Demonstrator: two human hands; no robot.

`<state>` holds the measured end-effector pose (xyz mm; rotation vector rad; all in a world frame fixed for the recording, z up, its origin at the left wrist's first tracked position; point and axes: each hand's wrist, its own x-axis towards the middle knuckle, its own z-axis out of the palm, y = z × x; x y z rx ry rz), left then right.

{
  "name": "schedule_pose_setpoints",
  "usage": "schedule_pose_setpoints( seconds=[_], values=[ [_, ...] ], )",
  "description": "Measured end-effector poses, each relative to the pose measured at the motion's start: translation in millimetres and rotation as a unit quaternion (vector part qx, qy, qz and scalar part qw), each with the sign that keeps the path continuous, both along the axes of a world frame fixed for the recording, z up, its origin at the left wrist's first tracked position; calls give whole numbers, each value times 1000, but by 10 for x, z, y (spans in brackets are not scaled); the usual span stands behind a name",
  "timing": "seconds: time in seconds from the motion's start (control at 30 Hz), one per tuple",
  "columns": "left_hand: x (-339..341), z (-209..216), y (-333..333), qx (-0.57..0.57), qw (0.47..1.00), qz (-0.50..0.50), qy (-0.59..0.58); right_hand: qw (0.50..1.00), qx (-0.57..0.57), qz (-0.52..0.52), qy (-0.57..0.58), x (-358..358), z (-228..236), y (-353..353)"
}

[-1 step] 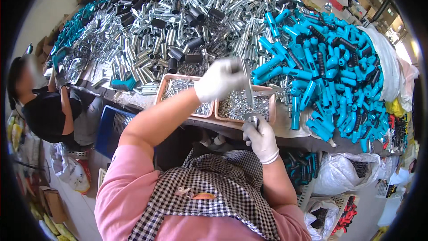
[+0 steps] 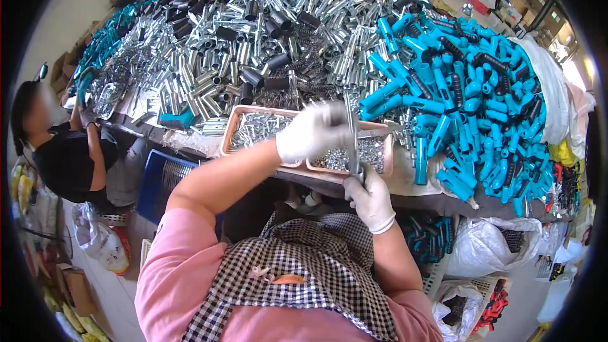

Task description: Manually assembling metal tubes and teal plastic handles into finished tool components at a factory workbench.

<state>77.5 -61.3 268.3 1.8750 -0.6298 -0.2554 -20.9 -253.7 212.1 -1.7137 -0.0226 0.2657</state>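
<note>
In the left grip (image 2: 316, 132), closed but motion-blurred, a slim metal rod (image 2: 353, 142), nearly upright in view, in front of a pink tray (image 2: 389, 163) of small metal pieces. At the rod's lower end, the right grip (image 2: 372, 199), closed too, seemingly around a short metal fitting (image 2: 357, 173) mostly hidden by the fingers; impossible to tell how far rod and fitting overlap. Probably stiff, light enough for one hand, hardly fragile, perhaps slippery against smooth gloves; best taken near mid-length with the fingertips for aim, and the fitting pinched firmly around its outside. Across the tray's far right edge, a flat metal strip (image 2: 380, 131); just to the left, a second pink tray (image 2: 266, 109) of thin metal pins. Farther out on the surface (image 2: 403, 182), heaped silver tubes (image 2: 204, 104), black sleeves (image 2: 225, 33) and, to the right, teal handles (image 2: 497, 115) beside a white sack (image 2: 550, 92). At far left, a co-worker (image 2: 66, 168) in a black top, with gloved hands.
</note>
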Motion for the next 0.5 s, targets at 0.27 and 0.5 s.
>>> schedule_pose_setpoints(
  seconds=[0.27,0.5],
  values=[
    [-144,-326,153,1,969,-244,-26,982,66,134,-117,-147,-399,152],
    [911,-300,-333,536,737,-95,-401,967,19,84,-240,-180,-169,82]
  ],
)
